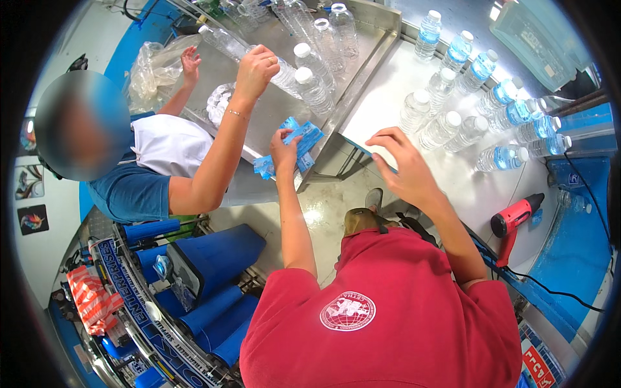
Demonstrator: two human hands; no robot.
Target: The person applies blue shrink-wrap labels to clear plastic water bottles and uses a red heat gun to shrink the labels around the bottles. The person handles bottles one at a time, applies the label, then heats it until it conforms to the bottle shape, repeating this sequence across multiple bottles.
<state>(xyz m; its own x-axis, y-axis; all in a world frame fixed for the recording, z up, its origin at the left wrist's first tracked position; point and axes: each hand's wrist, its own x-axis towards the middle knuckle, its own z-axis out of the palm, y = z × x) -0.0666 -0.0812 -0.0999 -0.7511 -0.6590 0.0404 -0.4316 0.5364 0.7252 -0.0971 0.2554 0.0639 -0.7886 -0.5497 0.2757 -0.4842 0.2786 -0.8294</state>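
Note:
My left hand (pixel 284 151) grips several flat blue plastic bottle labels (pixel 309 137) beside the edge of the steel table (pixel 359 80). My right hand (pixel 401 169) is raised over the near edge of the white table (pixel 376 104), its fingers apart and nothing in them. Just beyond it stand several capped clear bottles without labels (pixel 439 130). Further back and to the right are several capped water bottles with blue labels (pixel 458 52). On the steel table, unlabelled bottles with white caps (pixel 313 87) stand near my left hand.
A co-worker's hand (pixel 258 70) is over the steel table, near lying bottles (pixel 225 43); white caps (pixel 220 103) are heaped there. Uncapped bottles (pixel 343 34) stand behind. A red heat gun (pixel 509 225) with a black cord lies at right. A blue bin (pixel 218 262) stands lower left.

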